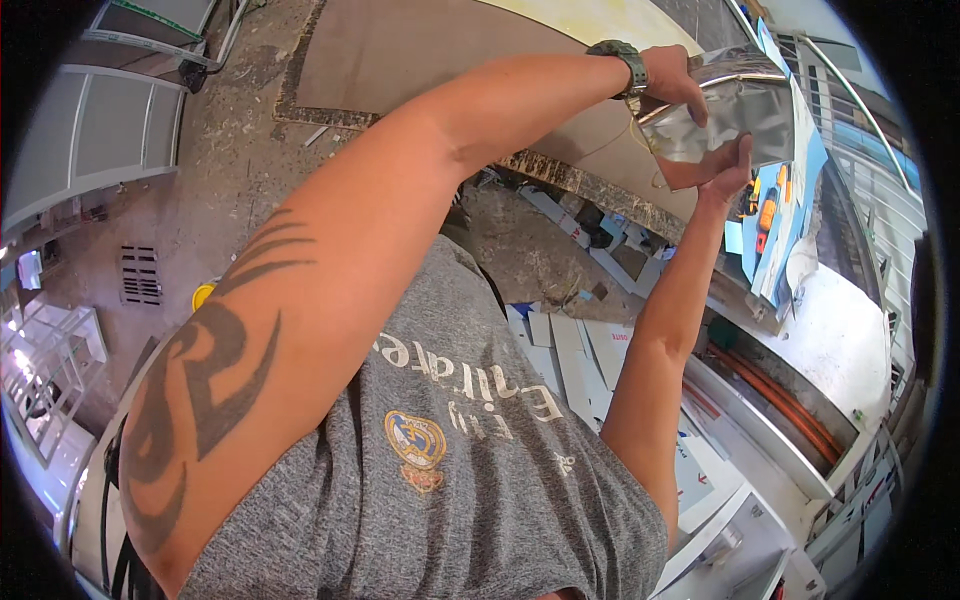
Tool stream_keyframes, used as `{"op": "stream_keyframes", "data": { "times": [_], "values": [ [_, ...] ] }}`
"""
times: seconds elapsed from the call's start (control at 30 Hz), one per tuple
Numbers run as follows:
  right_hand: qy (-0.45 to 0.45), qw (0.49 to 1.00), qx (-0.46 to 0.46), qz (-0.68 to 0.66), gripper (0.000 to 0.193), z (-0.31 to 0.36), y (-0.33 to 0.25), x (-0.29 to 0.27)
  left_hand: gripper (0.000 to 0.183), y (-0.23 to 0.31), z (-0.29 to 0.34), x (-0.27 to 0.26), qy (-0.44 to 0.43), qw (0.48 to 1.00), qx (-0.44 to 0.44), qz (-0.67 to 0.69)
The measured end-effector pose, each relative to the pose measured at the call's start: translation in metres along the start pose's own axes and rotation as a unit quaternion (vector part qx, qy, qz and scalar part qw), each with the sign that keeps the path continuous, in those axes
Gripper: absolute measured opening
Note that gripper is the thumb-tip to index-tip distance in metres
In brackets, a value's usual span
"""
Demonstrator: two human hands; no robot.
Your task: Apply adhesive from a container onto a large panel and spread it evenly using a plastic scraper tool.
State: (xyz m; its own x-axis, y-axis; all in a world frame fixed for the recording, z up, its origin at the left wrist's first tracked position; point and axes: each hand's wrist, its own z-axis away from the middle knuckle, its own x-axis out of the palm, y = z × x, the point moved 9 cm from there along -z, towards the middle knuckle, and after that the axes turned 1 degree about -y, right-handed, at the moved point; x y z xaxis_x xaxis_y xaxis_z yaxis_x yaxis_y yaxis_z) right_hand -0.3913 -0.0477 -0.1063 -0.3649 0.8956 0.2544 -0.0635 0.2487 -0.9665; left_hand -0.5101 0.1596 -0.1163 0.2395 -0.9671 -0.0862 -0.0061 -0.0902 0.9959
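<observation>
A mirror-like silver sheet (765,118), bent or folded along its upper part, is held up at the far right over the corner of the workbench. My left hand (672,78), wearing a dark watch (622,62), grips the sheet's left side with the thumb across its front. Lower down, my right hand (730,178) pinches the bottom edge, thumb against the shiny face. Its reflection shows in the sheet beside it. The fingers behind the sheet are hidden. A thin pale strand (640,135) hangs by the left wrist.
Beyond my left arm lies a brown board (400,55) on the rough-edged workbench. Orange-and-yellow tools (768,215) rest on light blue panels (805,245) right of my right hand. Cut strips (570,350) litter the floor below. White metal frames (110,130) stand at the left.
</observation>
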Motion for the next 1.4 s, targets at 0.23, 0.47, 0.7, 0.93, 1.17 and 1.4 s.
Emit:
{"op": "stream_keyframes", "data": {
  "times": [0.23,0.47,0.7,0.93,1.17,1.4],
  "values": [
    [-0.224,0.968,0.046,-0.105,0.018,0.025,0.003,-0.027,0.043,-0.001,0.024,0.015,-0.020,1.000,0.002,0.012],
    [0.049,0.997,-0.019,-0.051,0.018,0.043,0.014,-0.043,0.042,-0.008,0.040,0.019,-0.055,0.998,0.008,0.037],
    [0.057,0.998,-0.008,-0.024,0.018,0.068,0.021,-0.032,0.041,-0.017,0.053,0.015,-0.074,0.996,0.005,0.046],
    [0.047,0.997,-0.025,-0.058,0.018,0.070,0.039,-0.009,0.046,-0.024,0.076,-0.011,-0.076,0.995,-0.018,0.070],
    [-0.020,0.997,0.039,-0.065,0.012,0.068,0.066,0.041,0.050,-0.036,0.092,-0.056,-0.037,0.996,0.002,0.075],
    [-0.188,0.981,0.002,-0.057,0.011,0.101,0.066,0.102,0.051,-0.049,0.104,-0.087,-0.018,0.996,0.014,0.082]
  ]
}}
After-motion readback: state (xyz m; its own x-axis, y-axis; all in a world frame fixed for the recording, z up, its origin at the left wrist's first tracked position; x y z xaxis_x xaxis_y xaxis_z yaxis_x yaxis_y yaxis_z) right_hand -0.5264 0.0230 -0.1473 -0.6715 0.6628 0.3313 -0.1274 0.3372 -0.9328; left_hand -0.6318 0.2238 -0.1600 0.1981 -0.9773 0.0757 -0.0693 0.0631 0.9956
